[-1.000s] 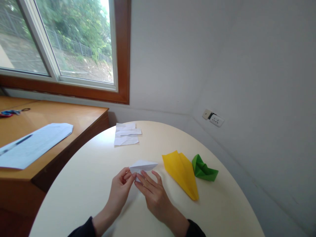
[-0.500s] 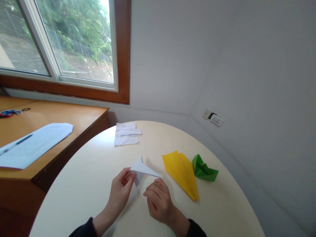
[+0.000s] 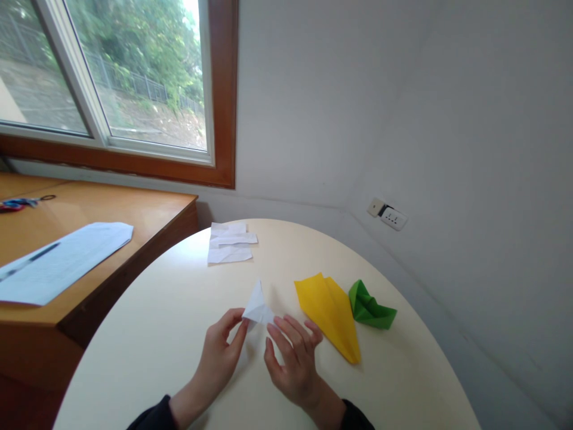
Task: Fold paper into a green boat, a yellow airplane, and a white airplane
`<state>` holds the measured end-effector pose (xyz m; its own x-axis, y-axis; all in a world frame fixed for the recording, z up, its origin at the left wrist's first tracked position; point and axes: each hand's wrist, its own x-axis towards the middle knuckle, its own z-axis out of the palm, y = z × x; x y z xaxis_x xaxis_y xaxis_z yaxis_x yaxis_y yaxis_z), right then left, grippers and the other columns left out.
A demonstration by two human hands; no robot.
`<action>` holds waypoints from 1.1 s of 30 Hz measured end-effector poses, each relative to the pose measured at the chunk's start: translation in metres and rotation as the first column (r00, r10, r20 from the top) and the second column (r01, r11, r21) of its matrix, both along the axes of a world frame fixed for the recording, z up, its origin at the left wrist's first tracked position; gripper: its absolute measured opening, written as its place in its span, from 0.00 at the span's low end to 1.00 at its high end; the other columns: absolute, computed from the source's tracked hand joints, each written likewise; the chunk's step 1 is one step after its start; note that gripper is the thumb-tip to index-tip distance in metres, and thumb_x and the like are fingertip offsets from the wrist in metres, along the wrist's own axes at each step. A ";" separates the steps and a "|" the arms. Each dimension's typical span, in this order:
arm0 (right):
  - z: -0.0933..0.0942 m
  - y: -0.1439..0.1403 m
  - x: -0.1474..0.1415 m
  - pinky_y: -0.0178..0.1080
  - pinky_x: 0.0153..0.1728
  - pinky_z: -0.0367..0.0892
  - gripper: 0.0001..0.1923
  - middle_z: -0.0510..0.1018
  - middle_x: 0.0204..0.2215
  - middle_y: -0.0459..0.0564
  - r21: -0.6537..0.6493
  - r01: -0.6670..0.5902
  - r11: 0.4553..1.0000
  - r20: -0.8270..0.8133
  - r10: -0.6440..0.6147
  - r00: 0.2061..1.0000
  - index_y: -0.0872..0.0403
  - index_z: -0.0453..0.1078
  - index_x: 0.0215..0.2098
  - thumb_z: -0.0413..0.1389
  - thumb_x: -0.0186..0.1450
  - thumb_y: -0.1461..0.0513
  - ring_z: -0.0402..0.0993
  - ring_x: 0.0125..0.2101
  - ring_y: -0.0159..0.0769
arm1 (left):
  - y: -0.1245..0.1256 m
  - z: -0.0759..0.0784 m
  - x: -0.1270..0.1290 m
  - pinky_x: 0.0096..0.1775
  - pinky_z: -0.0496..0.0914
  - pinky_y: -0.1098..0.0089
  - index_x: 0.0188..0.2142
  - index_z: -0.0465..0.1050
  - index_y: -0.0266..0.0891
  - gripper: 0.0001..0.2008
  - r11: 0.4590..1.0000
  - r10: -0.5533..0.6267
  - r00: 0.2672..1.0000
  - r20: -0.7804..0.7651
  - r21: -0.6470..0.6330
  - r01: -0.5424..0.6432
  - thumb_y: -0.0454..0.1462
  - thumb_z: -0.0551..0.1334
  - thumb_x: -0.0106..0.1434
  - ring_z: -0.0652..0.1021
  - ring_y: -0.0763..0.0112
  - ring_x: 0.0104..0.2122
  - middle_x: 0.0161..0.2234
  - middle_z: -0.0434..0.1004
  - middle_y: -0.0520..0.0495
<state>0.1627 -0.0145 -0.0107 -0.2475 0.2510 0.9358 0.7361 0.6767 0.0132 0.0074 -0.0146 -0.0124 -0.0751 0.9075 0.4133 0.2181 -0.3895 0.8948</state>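
head view: above the round cream table (image 3: 156, 334), the left hand (image 3: 220, 352) and right hand (image 3: 293, 361) pinch a small folded white paper piece (image 3: 258, 307) from either side, fingers closed on its lower edges, its point tipped up. just right lie a yellow folded paper plane (image 3: 329, 310) and a green folded paper shape (image 3: 369, 307), touching each other. white paper scraps (image 3: 229, 243) sit farther back.

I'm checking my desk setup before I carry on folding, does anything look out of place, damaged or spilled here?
Nothing stands out. Both hands, left hand and right hand, pinch the small white folded paper above the round table. The yellow paper plane, green folded paper and white paper scraps lie flat and intact.
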 end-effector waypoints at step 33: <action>0.005 0.002 0.000 0.46 0.60 0.37 0.24 0.79 0.43 0.50 -0.136 -0.130 0.982 0.134 0.148 0.980 0.58 0.59 0.56 0.45 0.62 0.72 0.70 0.50 0.36 | -0.005 0.002 0.002 0.37 0.74 0.71 0.38 0.73 0.38 0.09 0.997 0.015 0.995 -0.101 0.079 -0.007 0.34 0.56 0.60 0.79 0.67 0.34 0.34 0.80 0.45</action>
